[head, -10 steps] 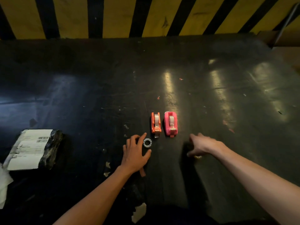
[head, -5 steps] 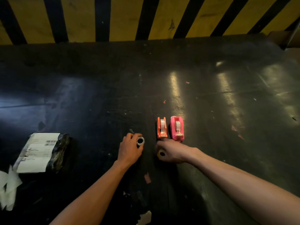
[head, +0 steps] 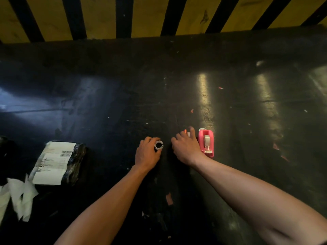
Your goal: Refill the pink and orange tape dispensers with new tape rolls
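Note:
The pink tape dispenser (head: 206, 143) stands on the dark table with a grey roll inside it. Just to its left, my right hand (head: 185, 147) covers the orange tape dispenser (head: 185, 131), with fingers curled over it; only a sliver of orange shows above my fingers. My left hand (head: 147, 152) is shut on a small tape roll (head: 158, 145), held on edge so its dark core faces the camera. The other roll seen earlier under my right hand is hidden.
A black-wrapped parcel with a white shipping label (head: 56, 161) lies at the left, with crumpled white paper (head: 16, 197) in front of it. A yellow-and-black striped wall (head: 159, 15) runs along the far table edge. Small scraps dot the black tabletop (head: 247, 103).
My left hand picked the small roll up off the table and holds it. My right hand moved left and forward, from beside the dispensers onto the orange one.

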